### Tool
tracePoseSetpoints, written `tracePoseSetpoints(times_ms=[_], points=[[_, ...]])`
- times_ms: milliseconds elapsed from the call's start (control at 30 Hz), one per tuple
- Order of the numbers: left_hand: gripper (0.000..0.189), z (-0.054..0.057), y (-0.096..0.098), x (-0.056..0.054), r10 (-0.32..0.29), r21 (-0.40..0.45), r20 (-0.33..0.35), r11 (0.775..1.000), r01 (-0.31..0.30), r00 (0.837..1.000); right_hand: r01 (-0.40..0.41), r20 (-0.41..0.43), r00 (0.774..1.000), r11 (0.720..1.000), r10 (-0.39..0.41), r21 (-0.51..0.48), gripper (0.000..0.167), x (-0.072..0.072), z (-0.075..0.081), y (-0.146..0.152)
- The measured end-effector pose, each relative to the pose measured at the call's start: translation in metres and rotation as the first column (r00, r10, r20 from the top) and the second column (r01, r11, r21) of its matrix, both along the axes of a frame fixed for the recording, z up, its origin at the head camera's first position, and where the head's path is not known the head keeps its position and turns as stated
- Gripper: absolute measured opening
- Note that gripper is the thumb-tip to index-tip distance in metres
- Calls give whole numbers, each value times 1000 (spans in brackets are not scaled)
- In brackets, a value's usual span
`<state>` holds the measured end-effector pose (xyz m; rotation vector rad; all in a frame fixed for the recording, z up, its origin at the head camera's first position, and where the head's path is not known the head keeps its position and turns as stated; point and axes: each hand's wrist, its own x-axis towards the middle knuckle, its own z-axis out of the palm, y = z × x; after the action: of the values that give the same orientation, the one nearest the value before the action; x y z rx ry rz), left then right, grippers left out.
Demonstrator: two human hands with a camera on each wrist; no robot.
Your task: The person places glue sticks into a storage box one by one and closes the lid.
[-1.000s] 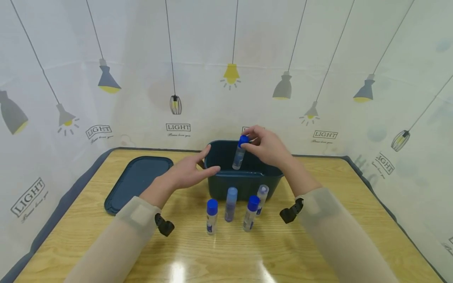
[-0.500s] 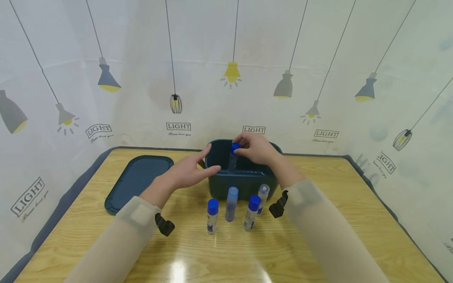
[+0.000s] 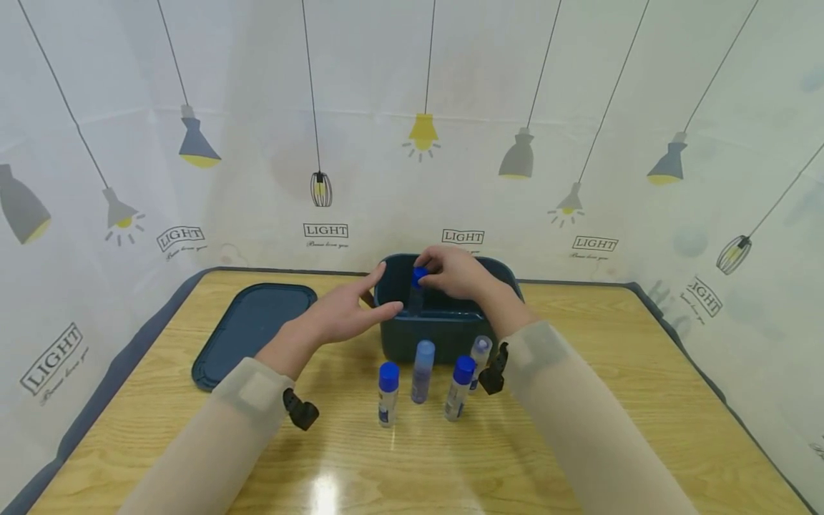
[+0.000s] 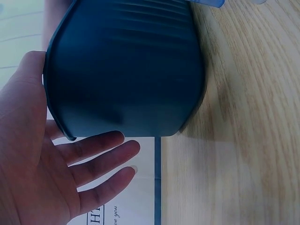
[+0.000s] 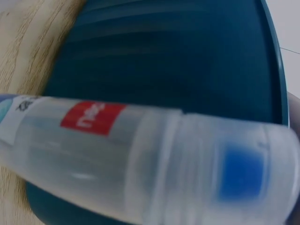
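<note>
In the head view my right hand (image 3: 453, 272) pinches the blue cap of a clear glue bottle (image 3: 417, 293). The bottle points downward inside a dark teal bin (image 3: 438, 336), its lower end hidden behind the front rim. My left hand (image 3: 344, 311) touches the bin's left end, fingers fairly straight and thumb by the front rim; the left wrist view shows this hand (image 4: 51, 154) against the bin wall (image 4: 126, 75). Before the bin stand a left blue-capped bottle (image 3: 388, 395), a pale-blue-capped one (image 3: 422, 372), a right blue-capped one (image 3: 458, 388) and a clear-capped one (image 3: 480, 350).
A dark teal lid (image 3: 251, 329) lies flat on the wooden table (image 3: 360, 465), left of the bin. A curtain (image 3: 373, 179) printed with lamps hangs behind. The clear-capped bottle (image 5: 154, 154) looms close in the right wrist view.
My right hand has moved left and lower, carrying the glue bottle from above the bin's rim down into it. The left hand and the standing bottles stay in place.
</note>
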<state>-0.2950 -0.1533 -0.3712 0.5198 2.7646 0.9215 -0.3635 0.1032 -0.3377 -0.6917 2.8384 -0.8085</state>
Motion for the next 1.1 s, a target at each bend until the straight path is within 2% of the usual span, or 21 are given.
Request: tracePoseSetpoints(times_ms=[500, 633, 767, 900, 1100], points=[[102, 0, 0, 0, -5, 3, -4, 1000, 5, 1000, -8, 52, 999, 1000, 7, 9, 41, 1, 1, -4], [101, 0, 0, 1, 0, -1, -4, 1000, 0, 1000, -10, 52, 999, 1000, 10, 2, 44, 6, 5, 3], [102, 0, 1, 2, 2, -4, -3, 1000, -2, 1000, -16, -13, 1000, 1000, 16, -9, 44, 17, 12, 19], [102, 0, 1, 2, 3, 2, 2, 1000, -3, 1000, -21, -86, 996, 999, 17, -50, 43, 34, 19, 39], [102, 1, 1, 3, 2, -3, 4, 1000, -2, 1000, -20, -108, 994, 991, 5, -135, 38, 68, 21, 71]])
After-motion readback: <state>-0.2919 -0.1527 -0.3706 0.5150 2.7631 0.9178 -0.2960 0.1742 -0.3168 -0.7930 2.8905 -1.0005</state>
